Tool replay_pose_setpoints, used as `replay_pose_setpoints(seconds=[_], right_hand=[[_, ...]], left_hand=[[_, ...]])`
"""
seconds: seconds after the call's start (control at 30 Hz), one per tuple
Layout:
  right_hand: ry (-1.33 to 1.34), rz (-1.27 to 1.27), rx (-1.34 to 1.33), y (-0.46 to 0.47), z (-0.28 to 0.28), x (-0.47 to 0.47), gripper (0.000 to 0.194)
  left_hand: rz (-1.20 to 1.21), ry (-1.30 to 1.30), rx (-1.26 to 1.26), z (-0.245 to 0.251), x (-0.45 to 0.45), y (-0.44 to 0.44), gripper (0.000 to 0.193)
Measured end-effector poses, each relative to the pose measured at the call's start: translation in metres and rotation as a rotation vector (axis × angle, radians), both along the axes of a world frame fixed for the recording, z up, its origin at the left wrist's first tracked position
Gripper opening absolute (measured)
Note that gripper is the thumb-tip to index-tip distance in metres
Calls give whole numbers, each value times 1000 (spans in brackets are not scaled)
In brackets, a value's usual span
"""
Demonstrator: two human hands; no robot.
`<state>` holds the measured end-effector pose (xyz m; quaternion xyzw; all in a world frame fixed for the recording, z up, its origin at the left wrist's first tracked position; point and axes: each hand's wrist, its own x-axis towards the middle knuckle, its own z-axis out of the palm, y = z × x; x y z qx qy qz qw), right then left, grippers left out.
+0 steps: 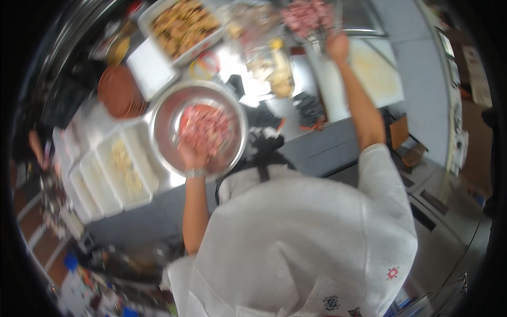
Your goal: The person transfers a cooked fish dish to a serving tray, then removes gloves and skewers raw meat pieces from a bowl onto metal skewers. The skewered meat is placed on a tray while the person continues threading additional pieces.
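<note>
My left hand (194, 155), with a metal-banded watch (196, 172) at the wrist, reaches into a large stainless steel bowl (237, 152). It touches chopped pink raw meat (210, 126) there, and its fingertips are hidden in the pieces. Farther off, my right hand (338, 46) is stretched out to the metal edge beside another heap of raw meat (307, 18). Blur hides whether its fingers grip that edge. Under my right forearm lies a white cutting board (368, 75) with a yellowish stain.
White bins (128, 168) hold pale chopped food on the left. Reddish-brown stacked plates (119, 92) and a white tub of browned food pieces (186, 27) stand beyond the bowl. Plastic bags (253, 20) and a tray of pale food (279, 75) lie between my hands. Another person's arm (35, 146) shows far left.
</note>
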<state>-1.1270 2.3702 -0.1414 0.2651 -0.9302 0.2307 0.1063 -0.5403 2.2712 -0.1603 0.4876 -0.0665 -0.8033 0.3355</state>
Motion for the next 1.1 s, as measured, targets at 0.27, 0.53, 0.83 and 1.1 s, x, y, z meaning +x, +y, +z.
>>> replay_pose_setpoints(seconds=[0.27, 0.53, 0.83, 1.1], right_hand=[[167, -33, 168, 53, 6, 25, 35], [-616, 154, -160, 123, 43, 200, 28], [-1041, 320, -250, 125, 58, 383, 17], [-1099, 416, -195, 122, 53, 407, 19]], left_hand=[[-100, -603, -244, -3, 27, 8, 17], [-884, -1237, -1277, -33, 6, -32, 22], [-1182, -1343, -1409, -24, -7, -73, 32], [-889, -1278, -1436, -37, 2, -52, 26]])
